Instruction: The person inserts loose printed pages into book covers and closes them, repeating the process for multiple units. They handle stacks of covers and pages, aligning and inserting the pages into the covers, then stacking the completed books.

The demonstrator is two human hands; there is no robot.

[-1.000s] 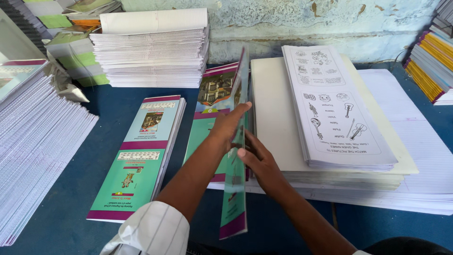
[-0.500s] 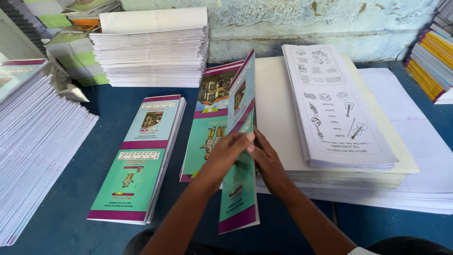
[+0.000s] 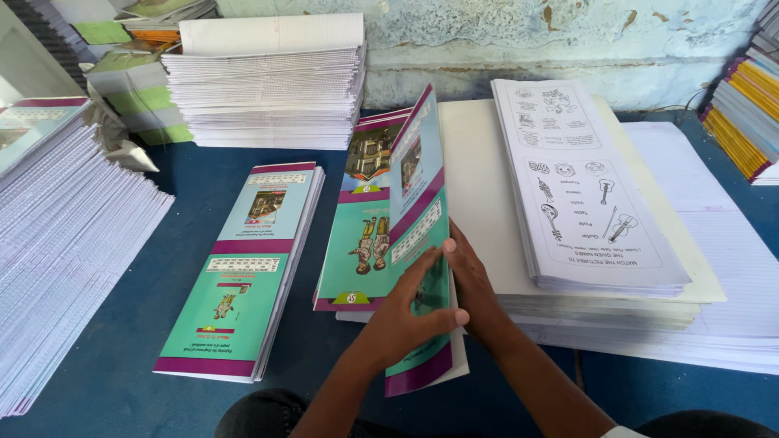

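A long teal and purple printed cover sheet [image 3: 419, 207] stands on edge, tilted, in the middle of the blue table [image 3: 187, 211]. My left hand [image 3: 406, 312] presses on its printed near end. My right hand [image 3: 475, 284] grips the same sheet from behind, fingers against its white back. Under and left of it lies a pile of the same covers [image 3: 357, 235]. Another pile of covers [image 3: 243, 259] lies further left.
A stack of white printed picture sheets [image 3: 584, 186] rests on cream boards [image 3: 479, 186] and ruled paper [image 3: 714, 243] at right. Tall paper stacks stand at the left [image 3: 57, 243] and at the back [image 3: 268, 89]. Coloured notebooks [image 3: 746, 113] are piled at far right.
The cover sheet has been lifted from nearly flat to standing more upright, and both hands have slid toward its near end. My left hand now lies on its printed face.
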